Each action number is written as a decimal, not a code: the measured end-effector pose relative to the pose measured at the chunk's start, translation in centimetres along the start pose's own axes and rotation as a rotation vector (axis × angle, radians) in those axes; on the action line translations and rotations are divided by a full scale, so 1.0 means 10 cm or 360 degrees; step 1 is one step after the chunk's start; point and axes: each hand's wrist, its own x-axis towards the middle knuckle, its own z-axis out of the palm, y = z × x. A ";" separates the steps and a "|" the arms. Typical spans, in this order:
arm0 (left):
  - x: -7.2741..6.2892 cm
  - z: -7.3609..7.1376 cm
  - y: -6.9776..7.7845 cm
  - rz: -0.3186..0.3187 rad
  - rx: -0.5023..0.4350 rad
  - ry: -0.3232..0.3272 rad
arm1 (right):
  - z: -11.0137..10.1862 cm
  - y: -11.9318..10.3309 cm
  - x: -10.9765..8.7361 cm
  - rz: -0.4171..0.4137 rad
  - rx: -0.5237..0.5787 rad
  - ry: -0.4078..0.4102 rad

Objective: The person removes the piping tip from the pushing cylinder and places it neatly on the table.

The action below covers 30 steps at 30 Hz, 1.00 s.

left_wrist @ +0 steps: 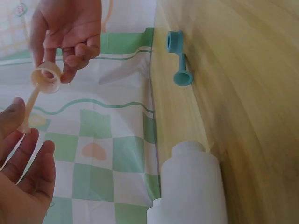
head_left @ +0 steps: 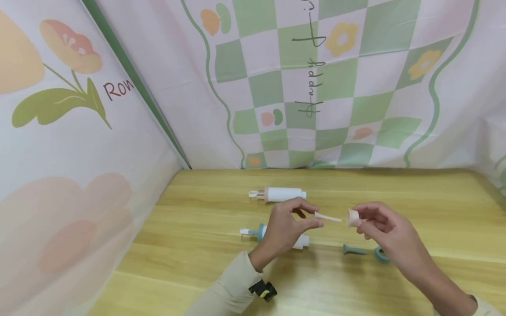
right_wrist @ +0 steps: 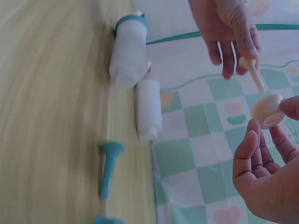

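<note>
Between thumb and fingertips, my left hand [head_left: 285, 229] pinches a thin peach stick [head_left: 330, 217] by its flared end. Its narrow tip points right, toward a peach ring-shaped cap [head_left: 352, 217]. That cap is held by the thumb and fingers of my right hand [head_left: 395, 239], its opening facing the stick. In the right wrist view the stick [right_wrist: 256, 78] ends close to the cap [right_wrist: 267, 111]. Both pieces are raised over the table. Below them lie a matching teal flared stick [head_left: 355, 250] and a teal ring [head_left: 381, 255], the latter partly covered by my right hand.
A white cylinder with a teal collar [head_left: 261, 232] lies on the wooden table [head_left: 182, 245], partly behind my left hand. Farther back lies another white cylinder [head_left: 285, 194] with a peach collar and a looped tip. Patterned cloth [head_left: 269, 87] hangs behind and at the left.
</note>
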 end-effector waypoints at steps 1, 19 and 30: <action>0.01 -0.01 0.01 -0.0013 0.0005 0.0012 | -0.03 0.00 0.01 0.0008 -0.0014 -0.0005; 0.38 0.06 -0.08 -0.0221 0.0329 -0.0163 | -0.56 0.26 0.26 0.0029 -0.0494 0.0055; 0.87 0.28 -0.11 -0.0297 0.0543 -0.0322 | -0.76 0.32 0.49 -0.0079 -0.0827 -0.0006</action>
